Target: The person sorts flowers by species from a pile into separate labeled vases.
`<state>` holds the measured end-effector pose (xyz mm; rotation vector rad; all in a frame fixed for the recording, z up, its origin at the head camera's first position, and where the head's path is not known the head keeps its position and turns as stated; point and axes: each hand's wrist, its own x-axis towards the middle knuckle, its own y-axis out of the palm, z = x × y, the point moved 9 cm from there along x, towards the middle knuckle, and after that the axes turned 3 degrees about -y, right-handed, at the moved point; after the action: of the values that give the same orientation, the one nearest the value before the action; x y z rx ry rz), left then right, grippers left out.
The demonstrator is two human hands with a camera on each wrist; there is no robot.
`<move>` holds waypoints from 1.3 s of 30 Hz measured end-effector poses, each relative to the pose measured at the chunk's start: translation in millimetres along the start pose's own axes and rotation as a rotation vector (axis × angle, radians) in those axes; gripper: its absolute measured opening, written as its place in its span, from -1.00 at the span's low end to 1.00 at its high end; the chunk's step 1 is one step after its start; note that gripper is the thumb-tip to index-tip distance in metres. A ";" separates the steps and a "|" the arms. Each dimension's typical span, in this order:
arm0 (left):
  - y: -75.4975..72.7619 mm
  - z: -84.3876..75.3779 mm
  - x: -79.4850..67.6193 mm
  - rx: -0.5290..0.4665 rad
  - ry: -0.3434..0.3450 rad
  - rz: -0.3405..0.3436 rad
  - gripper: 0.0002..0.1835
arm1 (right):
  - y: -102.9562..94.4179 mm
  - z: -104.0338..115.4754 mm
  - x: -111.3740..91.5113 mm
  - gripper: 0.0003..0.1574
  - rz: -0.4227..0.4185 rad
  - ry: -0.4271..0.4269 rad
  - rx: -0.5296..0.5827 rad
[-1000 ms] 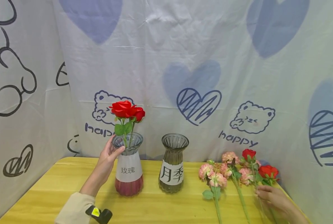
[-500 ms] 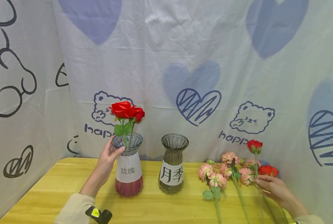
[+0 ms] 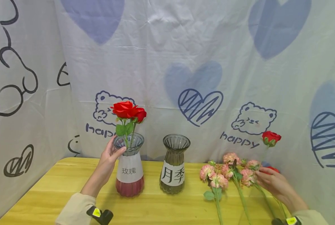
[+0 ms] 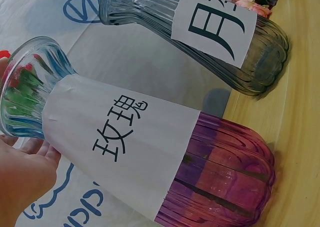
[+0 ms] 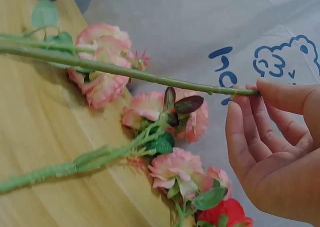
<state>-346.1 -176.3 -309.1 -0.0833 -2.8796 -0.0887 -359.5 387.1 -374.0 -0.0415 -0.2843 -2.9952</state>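
"What does the right wrist camera give you over the head one?"

"The pinch. Up close I see the right hand [image 5: 280, 177] holding a green stem [image 5: 150, 77] between thumb and fingertip, the other fingers loosely bent. From the head camera that stem almost fades into the curtain [image 3: 195, 50], but only there do I get the red rose [image 3: 271, 138] at its top."

"And the left wrist?"

"It fills my screen with the label on the pink-based vase [image 4: 130, 152], and I can make out dark lines through the coloured bottom. The head view adds the whole of the two roses [image 3: 125, 110] standing in its mouth."

"So where is the held rose, relative to the hands?"

"Above the right hand, upright, well apart from the left hand [image 3: 108, 162], which grips the vase's neck just under the rim, thumb in front. The grey vase [image 3: 173, 159] stands between the hands. Near the right hand, pink blossoms [image 3: 219, 180] lie on the yellow table [image 3: 184, 207], and a red bloom [image 3: 273, 169] is mostly hidden behind that hand."

"Anything different from before?"

"A second ago I had the rose's head down among the blossoms. Half a second ago it was just over them; now it's higher and farther right, and the right hand has risen slightly. The left hand hasn't shifted."
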 end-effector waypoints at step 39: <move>0.1 0.1 0.3 0.008 -0.006 -0.004 -0.13 | 54.2 55.2 38.1 -0.90 -0.173 -0.046 -0.010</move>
<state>-346.4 -176.2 -309.1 -0.0766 -2.8862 -0.0771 -389.1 339.8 -308.2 -0.0917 -0.2922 -3.1712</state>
